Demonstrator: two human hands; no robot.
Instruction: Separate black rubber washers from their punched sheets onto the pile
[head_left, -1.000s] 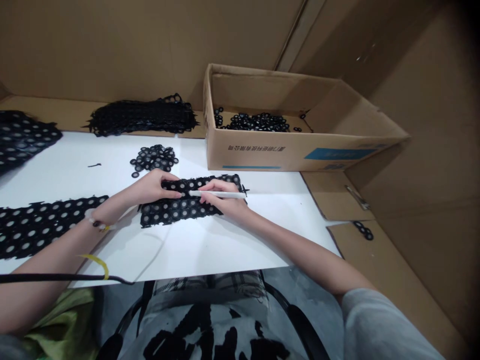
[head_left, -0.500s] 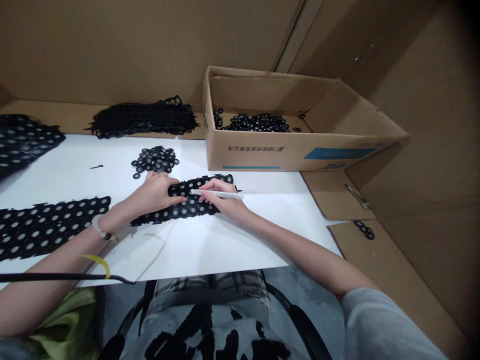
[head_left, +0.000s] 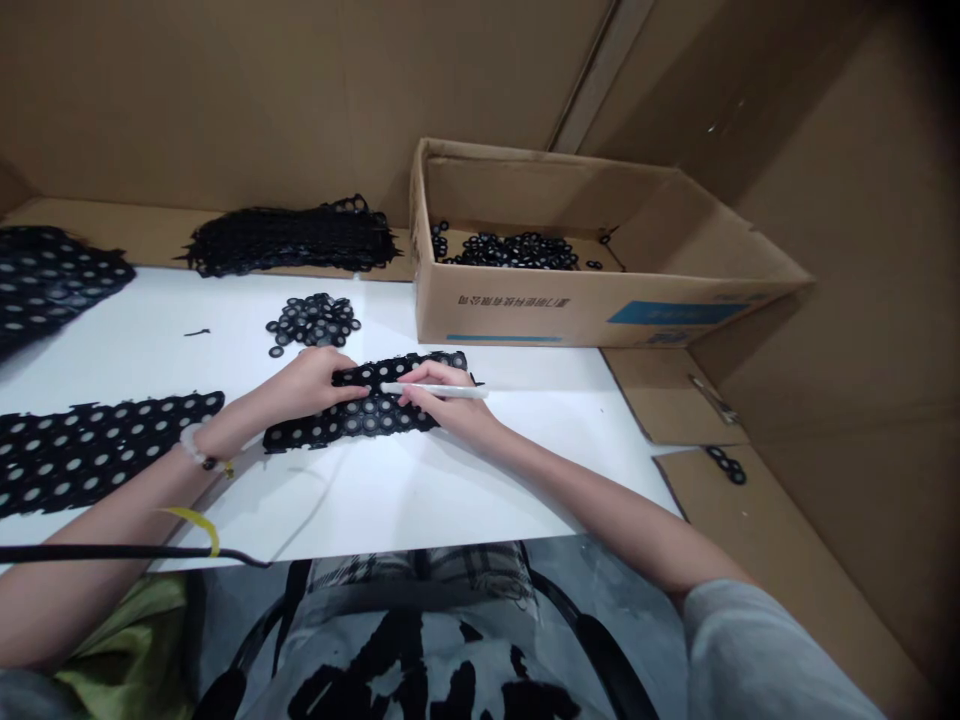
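Tool (head_left: 457, 391) in pinch of right hand (head_left: 463, 412), left hand (head_left: 315, 380) on sheet (head_left: 379, 418)

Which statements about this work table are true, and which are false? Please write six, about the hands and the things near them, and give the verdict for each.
1. The right hand holds a white pen-like tool. True.
2. The left hand touches a dotted black sheet. True.
3. The open cardboard box stands left of the loose pile of black discs in the picture. False: it stands to the right.
4. The bracelet is on the right wrist. False: it is on the left one.
5. Small black rings lie inside the box. True.
6. The loose pile lies on the floor. False: it lies on the white tabletop.
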